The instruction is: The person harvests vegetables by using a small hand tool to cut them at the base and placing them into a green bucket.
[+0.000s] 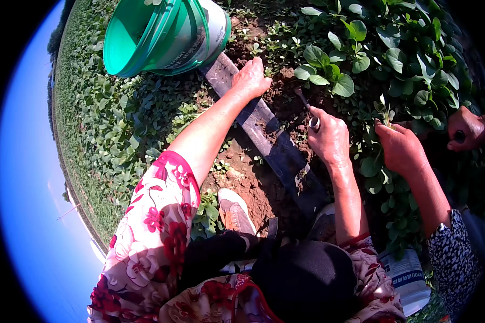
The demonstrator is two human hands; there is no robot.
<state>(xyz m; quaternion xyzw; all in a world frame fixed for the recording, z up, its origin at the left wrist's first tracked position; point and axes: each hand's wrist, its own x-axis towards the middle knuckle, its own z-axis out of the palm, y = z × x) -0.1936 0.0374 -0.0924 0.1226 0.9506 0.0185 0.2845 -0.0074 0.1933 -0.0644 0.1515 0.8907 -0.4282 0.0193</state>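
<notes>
My left hand (252, 78) reaches over a flat dark strip (262, 129) to the soil and small weeds at its edge. Its fingers are curled down, and whether they pinch anything is hidden. In my right hand (329, 139) is a small hand tool, its round handle end showing near the thumb. The tool's thin metal shaft (303, 98) points up and left, with its tip at the bare soil (277, 91) between the hands. A broad-leaved green seedling (327, 70) grows just beyond the tip.
A green bucket (123, 38) stands at the strip's far end. On the right, a co-worker's hand (402, 147) holds a small plant; another hand (467, 129) grips a dark handle. A white bucket (410, 278) sits lower right. Dense leafy plants (396, 60) grow upper right. My shoe (236, 210) is below.
</notes>
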